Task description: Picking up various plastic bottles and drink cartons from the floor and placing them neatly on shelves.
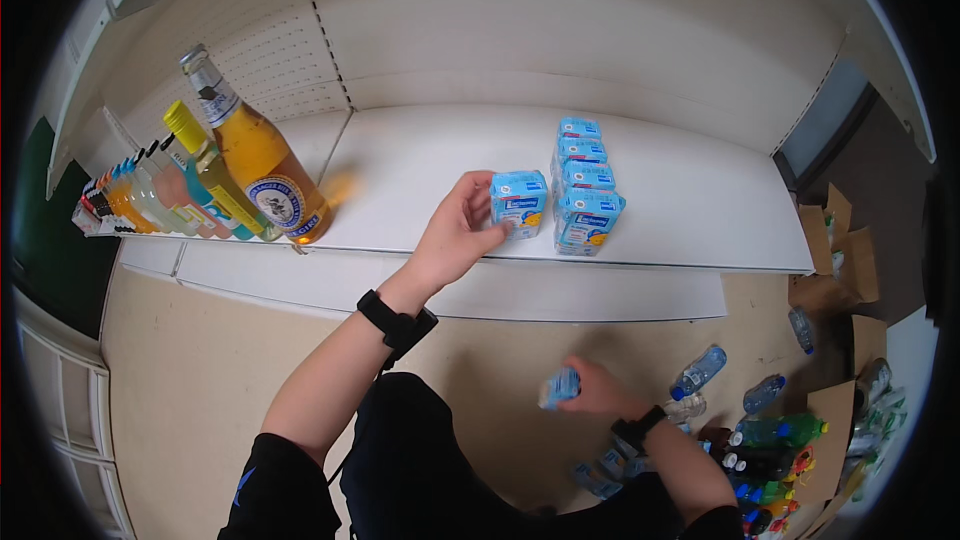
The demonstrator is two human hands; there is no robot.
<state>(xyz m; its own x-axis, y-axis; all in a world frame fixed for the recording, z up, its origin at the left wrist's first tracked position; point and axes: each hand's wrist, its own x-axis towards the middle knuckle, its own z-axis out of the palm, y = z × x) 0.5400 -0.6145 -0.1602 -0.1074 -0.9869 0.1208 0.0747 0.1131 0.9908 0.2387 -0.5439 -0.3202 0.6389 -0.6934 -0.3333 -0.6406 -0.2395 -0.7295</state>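
My left hand (pixel 457 232) grips a small light-blue drink carton (pixel 519 204) at its left side, upright at the front of the white shelf (pixel 420 165). To the right of that carton, similar blue cartons (pixel 589 221) stand in a row running from the front edge towards the back. Lower down, over the floor, my right hand (pixel 596 388) holds another small blue carton (pixel 561 388), which is blurred. More blue cartons (pixel 596 478) lie near my legs, partly hidden.
A glass beer bottle (pixel 277 172) and a yellow-capped bottle (pixel 214 180) stand left on the shelf, beside a row of other bottles (pixel 131 199). Plastic bottles (pixel 699 373) lie on the floor at right, near cardboard boxes (pixel 832 292) and more bottles (pixel 780 431).
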